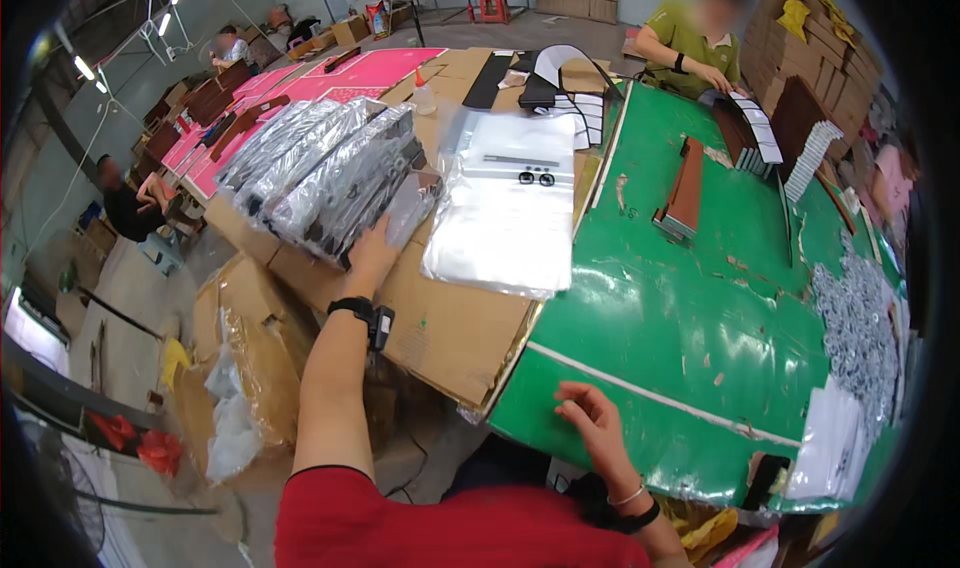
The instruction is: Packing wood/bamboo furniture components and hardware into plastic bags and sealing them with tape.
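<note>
My left hand [372, 256] reaches to the near end of a pile of clear-plastic-wrapped packages [330, 168], dark and grey inside. Its fingers are spread and touch the wrapping beside one smaller wrapped package [412, 206] at the pile's right end; the fingertips are partly hidden. Over the near edge of the green table [650, 338] hovers my right hand [597, 423], fingers loosely bent and apart, holding nothing. Between the pile and the green table, a stack of clear plastic bags [505, 218] lies flat on cardboard [450, 318].
Brown bar-shaped pieces [682, 188] stand on the green table, with a heap of small metal parts [858, 313] and white sheets [832, 443] at right. A co-worker in green [690, 43] handles pieces at the far side. A small white bottle [424, 96] stands behind the bags. A large carton [250, 338] sits at left.
</note>
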Demonstrator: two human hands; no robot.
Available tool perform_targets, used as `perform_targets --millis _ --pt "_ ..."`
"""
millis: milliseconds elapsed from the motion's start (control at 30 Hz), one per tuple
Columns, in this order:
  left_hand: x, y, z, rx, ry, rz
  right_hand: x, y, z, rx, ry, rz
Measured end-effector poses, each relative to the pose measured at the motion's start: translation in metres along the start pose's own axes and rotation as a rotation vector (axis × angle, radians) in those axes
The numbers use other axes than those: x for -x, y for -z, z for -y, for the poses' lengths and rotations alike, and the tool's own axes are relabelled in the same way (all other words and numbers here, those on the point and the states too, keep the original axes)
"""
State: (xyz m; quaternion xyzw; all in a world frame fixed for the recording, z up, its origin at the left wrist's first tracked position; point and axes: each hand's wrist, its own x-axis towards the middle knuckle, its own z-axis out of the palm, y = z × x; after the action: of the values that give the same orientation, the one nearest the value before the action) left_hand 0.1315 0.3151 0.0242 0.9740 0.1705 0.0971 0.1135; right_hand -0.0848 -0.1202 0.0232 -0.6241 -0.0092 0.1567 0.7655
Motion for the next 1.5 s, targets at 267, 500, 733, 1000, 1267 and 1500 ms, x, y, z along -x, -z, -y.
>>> perform_targets --millis 267,500,733,1000,1267,1500 --pt "-0.035 -0.027 0.010 -0.105 -0.099 -0.165 -0.009 0.004 0.007 -0.028 -0.044 -0.062" --pt "-0.044 -0.038 0.001 -0.298 -0.338 -0.345 -0.014 0.001 -0.002 0.007 -0.101 -0.066" --pt "-0.047 -0.040 -0.004 -0.349 -0.320 -0.379 -0.017 0.002 0.008 0.055 -0.118 -0.069" --pt "-0.036 -0.034 -0.019 -0.506 -0.160 -0.244 0.000 0.011 0.000 0.081 -0.070 -0.029" --pt "-0.006 -0.006 -0.002 -0.585 -0.339 -0.331 0.004 0.016 -0.003 0.097 -0.077 -0.057" --pt "-0.012 -0.007 -0.002 -0.671 -0.511 -0.347 -0.004 0.010 -0.005 0.116 -0.063 -0.065"
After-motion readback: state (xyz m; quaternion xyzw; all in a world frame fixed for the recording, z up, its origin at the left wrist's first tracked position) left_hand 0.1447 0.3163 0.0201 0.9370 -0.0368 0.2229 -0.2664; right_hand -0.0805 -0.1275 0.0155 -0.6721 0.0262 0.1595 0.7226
